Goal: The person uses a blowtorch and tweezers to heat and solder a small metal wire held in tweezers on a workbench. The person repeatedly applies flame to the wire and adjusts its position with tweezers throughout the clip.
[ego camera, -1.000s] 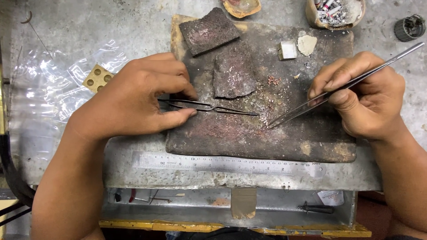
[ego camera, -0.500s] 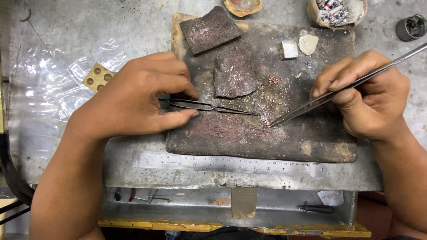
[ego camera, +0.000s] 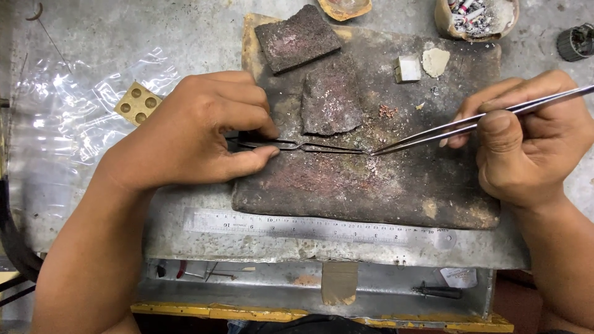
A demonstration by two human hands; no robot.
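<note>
My left hand (ego camera: pixel 198 133) grips dark cross-lock tweezers (ego camera: pixel 309 146) lying flat on a scorched soldering board (ego camera: pixel 371 185), tips pointing right. My right hand (ego camera: pixel 526 139) holds long steel tweezers (ego camera: pixel 470 122) slanting down to the left. Both tips meet at one spot near the board's middle; whatever is pinched there is too small to make out. A dark charred block (ego camera: pixel 332 99) lies just above the tips, and another block (ego camera: pixel 297 37) sits at the board's top left.
A steel ruler (ego camera: pixel 297 227) lies along the bench below the board. A brass block with holes (ego camera: pixel 137 102) rests on clear plastic (ego camera: pixel 68 124) at left. A small white cube (ego camera: pixel 407 68), a pale lump (ego camera: pixel 435 60) and two dishes (ego camera: pixel 476 15) sit at the back.
The right hand's tweezer tip has slid slightly left to meet the tip of the left tweezers. The left hand stays put.
</note>
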